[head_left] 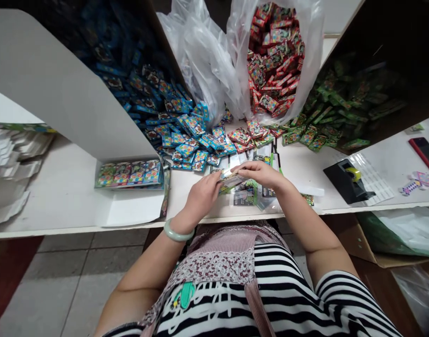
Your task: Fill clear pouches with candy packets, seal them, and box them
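My left hand (203,194) and my right hand (262,174) meet above the white table's (60,196) front edge. Both are closed on a small clear packet (232,179) with printed cards inside, the fingers pinching its ends. Under them lies a small heap of clear sleeves and printed packets (251,194). A spill of small blue boxes (186,135) lies just beyond the hands, with red boxes (244,135) beside it and green boxes (309,133) to the right. A jade bangle (177,232) is on my left wrist.
A white display box (130,174) with a row of packs sits at left, its lid flat. A clear bag of red boxes (276,56) stands at the back. A black tape dispenser (348,180), a red phone (425,152) and a toy (416,182) are at right. Flattened cartons (11,173) lie far left.
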`<control>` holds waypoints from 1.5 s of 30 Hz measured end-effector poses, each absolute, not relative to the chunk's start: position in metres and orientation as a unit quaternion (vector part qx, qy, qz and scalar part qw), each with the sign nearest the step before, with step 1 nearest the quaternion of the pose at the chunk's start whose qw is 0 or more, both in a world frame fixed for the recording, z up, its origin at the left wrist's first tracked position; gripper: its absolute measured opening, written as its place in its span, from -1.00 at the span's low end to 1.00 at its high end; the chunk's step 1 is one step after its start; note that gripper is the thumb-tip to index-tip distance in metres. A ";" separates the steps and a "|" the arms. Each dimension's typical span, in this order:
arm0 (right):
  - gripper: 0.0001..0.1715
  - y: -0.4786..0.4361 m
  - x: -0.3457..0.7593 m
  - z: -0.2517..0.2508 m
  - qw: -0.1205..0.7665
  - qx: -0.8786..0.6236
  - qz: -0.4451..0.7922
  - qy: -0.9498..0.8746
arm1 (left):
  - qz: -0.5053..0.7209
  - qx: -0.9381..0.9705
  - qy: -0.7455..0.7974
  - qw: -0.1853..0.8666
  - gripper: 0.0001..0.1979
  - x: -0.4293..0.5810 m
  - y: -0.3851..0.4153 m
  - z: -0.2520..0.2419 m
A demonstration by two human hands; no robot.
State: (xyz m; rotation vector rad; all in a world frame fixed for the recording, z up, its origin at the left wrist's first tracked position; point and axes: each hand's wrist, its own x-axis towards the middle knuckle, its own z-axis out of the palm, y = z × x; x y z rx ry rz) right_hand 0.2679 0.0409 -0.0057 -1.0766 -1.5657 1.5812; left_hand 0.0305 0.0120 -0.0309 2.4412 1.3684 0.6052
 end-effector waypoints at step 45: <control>-0.61 -0.027 0.264 -0.045 0.418 -0.504 0.523 -0.545 | 0.454 0.529 0.469 0.542 -0.63 0.047 -0.001 -0.052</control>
